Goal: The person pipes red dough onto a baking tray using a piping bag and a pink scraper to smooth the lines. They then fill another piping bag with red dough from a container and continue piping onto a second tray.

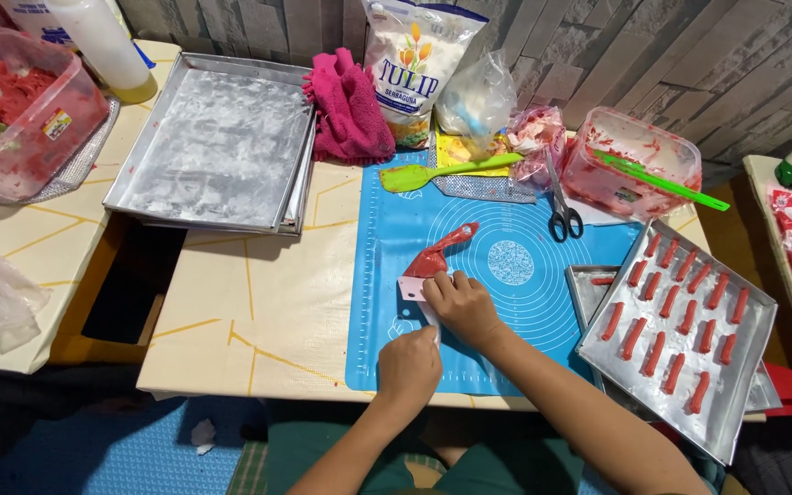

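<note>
On the blue silicone mat (524,302) lies a piping bag with red dough (437,257), its filled end pointing away from me. My right hand (462,304) presses a pale pink scraper (412,291) against the bag. My left hand (409,365) grips the bag's flattened clear tail near the mat's front edge. To the right stands a metal tray (749,367) with several piped red sticks (671,321) in rows.
Stacked empty trays (217,147) sit at the back left beside a pink cloth (350,105). A flour bag (414,64), green spatula (446,171), scissors (561,215) and a plastic tub with red residue (630,160) line the back. Another tub (20,110) sits far left.
</note>
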